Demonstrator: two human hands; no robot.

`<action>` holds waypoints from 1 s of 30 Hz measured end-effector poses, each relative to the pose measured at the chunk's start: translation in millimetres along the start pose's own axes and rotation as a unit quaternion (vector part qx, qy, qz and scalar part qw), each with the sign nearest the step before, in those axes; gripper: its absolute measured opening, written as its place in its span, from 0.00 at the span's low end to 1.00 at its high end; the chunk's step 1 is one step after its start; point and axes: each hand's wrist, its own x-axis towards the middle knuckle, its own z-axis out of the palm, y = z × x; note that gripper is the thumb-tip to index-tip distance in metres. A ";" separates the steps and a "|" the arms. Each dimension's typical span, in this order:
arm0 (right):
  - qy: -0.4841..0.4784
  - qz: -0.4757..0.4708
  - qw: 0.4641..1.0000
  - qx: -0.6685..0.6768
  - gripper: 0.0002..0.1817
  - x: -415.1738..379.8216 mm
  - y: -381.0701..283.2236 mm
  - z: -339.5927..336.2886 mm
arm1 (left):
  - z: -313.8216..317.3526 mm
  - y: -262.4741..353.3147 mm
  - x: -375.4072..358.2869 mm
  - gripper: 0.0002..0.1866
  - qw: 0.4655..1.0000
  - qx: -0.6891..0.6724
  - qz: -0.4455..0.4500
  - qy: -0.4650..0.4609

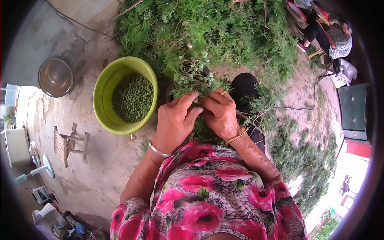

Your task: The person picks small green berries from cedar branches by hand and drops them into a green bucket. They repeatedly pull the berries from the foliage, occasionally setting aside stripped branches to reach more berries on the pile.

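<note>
A leafy evergreen sprig with pale green, berry-like cones lies across the lap. My right hand, with a ring and a gold bangle, is closed on the sprig's lower end. Close beside it, my left hand, wearing a silver bangle, has thumb and forefinger pinched around a small green cone. Left of my hands, a yellow-green plastic tub holds many loose green cones. The fingers partly hide the sprig's stem.
A large heap of cut evergreen branches lies ahead, with more greenery at right. A metal basin and small wooden stool stand left. Another person sits at the far upper right. A dark cable crosses the ground.
</note>
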 end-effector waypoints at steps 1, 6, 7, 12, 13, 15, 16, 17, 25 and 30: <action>-0.002 0.003 1.000 0.014 0.12 -0.9 0.1 -0.9 | 1.7 -7.7 0.0 0.15 0.999 -0.022 0.034 -0.003; 0.006 0.053 0.995 0.089 0.11 -3.7 0.4 -3.9 | -0.9 -0.7 -4.4 0.10 0.989 -0.137 -0.051 0.008; 0.006 0.072 0.991 0.113 0.10 -2.4 -1.2 -6.8 | -4.7 6.8 -3.2 0.08 0.933 -0.312 -0.180 0.001; 0.041 0.247 0.936 0.246 0.07 -11.4 5.1 -10.1 | -36.2 11.9 4.6 0.08 0.672 -0.705 -0.223 0.033; 0.033 0.284 0.915 0.286 0.07 -6.9 6.4 -14.4 | -38.5 9.0 5.7 0.10 0.649 -0.727 -0.225 0.007; 0.037 0.319 0.891 0.322 0.06 -1.1 3.3 -19.0 | -27.6 13.0 6.6 0.10 0.669 -0.687 -0.283 0.018; 0.038 0.317 0.891 0.323 0.06 -1.5 3.1 -18.8 | -21.6 14.8 7.3 0.11 0.686 -0.643 -0.339 0.029; 0.044 0.316 0.888 0.331 0.06 -3.0 3.4 -19.4 | -18.3 16.3 4.4 0.07 0.718 -0.609 -0.336 -0.013; 0.024 0.254 0.933 0.255 0.07 -9.4 -3.1 -24.9 | 17.6 30.3 -2.8 0.05 0.887 -0.366 -0.276 -0.047; 0.078 0.327 0.888 0.313 0.07 -27.2 17.1 -41.5 | -2.4 23.3 -18.4 0.05 0.828 -0.437 -0.334 -0.107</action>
